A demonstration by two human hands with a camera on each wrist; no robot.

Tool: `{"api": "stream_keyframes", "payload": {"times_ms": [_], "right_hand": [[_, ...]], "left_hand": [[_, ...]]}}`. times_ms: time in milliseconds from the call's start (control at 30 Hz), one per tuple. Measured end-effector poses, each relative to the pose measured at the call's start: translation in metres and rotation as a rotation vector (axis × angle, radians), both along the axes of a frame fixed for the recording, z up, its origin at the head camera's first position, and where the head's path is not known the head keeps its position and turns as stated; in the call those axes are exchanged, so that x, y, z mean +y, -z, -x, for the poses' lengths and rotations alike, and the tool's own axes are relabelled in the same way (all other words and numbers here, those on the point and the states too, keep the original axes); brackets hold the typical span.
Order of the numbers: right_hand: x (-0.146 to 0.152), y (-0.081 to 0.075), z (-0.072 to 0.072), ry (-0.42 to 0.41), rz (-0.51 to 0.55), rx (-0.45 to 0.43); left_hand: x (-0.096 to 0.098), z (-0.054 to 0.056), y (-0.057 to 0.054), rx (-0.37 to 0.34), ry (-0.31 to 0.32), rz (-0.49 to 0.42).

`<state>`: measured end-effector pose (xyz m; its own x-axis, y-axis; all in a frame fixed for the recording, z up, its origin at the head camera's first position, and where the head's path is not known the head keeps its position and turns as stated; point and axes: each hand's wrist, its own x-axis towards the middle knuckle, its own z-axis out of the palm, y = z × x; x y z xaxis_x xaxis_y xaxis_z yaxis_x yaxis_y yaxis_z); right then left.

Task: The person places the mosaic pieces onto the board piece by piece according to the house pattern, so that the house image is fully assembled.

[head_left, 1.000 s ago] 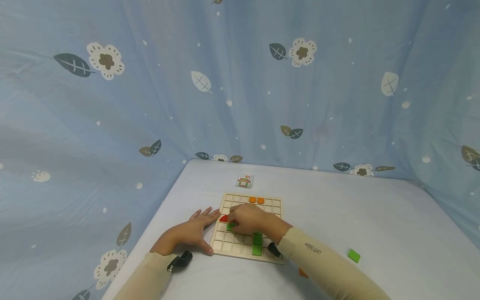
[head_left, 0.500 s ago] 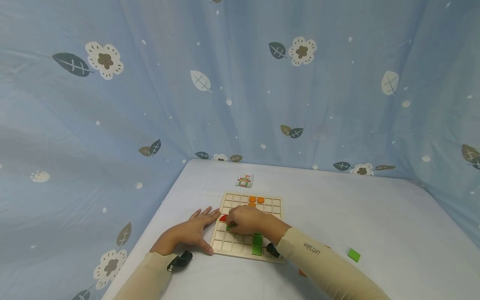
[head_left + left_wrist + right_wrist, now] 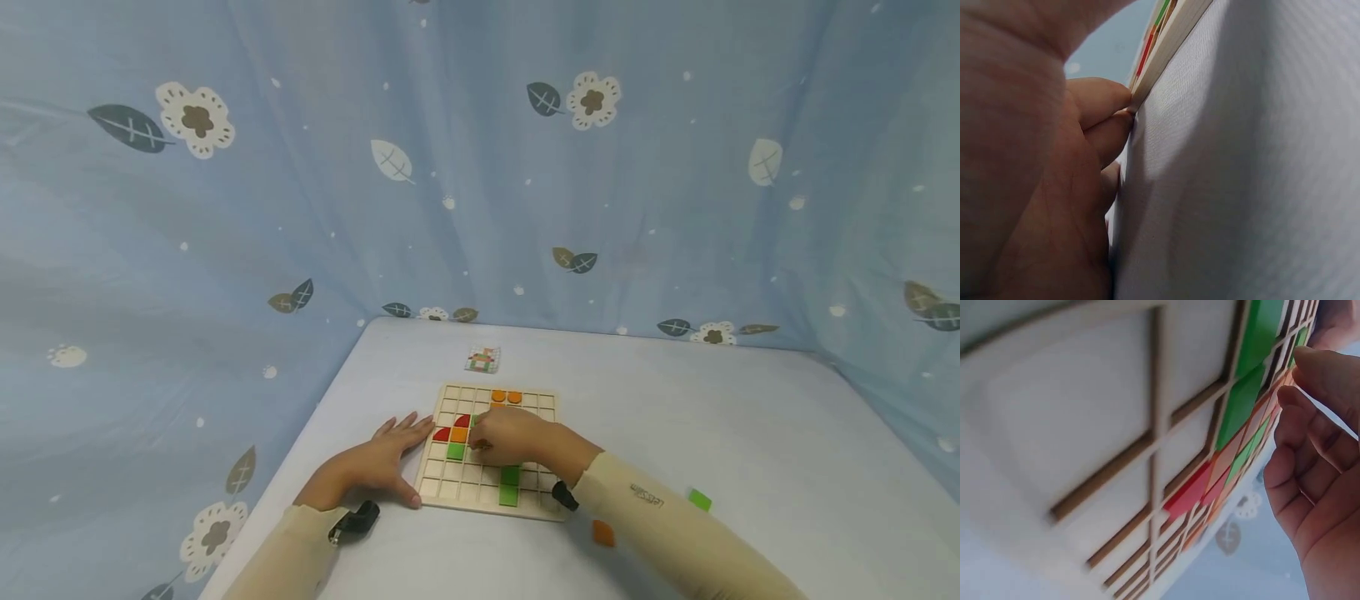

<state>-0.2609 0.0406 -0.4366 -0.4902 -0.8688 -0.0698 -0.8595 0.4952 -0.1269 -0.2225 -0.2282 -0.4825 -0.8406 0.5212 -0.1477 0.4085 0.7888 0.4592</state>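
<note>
In the head view, my left hand (image 3: 382, 460) lies spread at the left side of the wooden grid board (image 3: 483, 493). Its fingertips (image 3: 1113, 100) touch the board's edge in the left wrist view. Over the board's middle is my right hand (image 3: 510, 437), fingers loosely bent. The right wrist view shows a small gap between thumb and index finger, with nothing visible in it. Left of this hand sit a green square tile (image 3: 455, 452), an orange square tile (image 3: 459, 435) and a red quarter-round tile (image 3: 442, 434). The right hand hides part of the board.
A small pattern card (image 3: 482, 359) lies behind the board. To the right on the white table are a loose green tile (image 3: 700, 500) and an orange tile (image 3: 603, 533), near the right sleeve. A blue patterned curtain (image 3: 525, 208) stands behind the table.
My right hand has shifted a little rightward off the green tile, uncovering it along with the orange tile and another red piece. The left hand stays by the board's edge.
</note>
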Motion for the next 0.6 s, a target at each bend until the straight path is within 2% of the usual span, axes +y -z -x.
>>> {"api": "stream_keyframes", "payload": {"times_ms": [233,600], "right_hand": [[0.025,-0.004,-0.005,0.055,-0.010,0.002],[0.077,-0.013,-0.009,0.127,0.077,-0.005]], "left_hand": [[0.000,0.000,0.001,0.003,-0.011,-0.008],[0.001,-0.001,0.003,0.011,-0.013,-0.022]]}}
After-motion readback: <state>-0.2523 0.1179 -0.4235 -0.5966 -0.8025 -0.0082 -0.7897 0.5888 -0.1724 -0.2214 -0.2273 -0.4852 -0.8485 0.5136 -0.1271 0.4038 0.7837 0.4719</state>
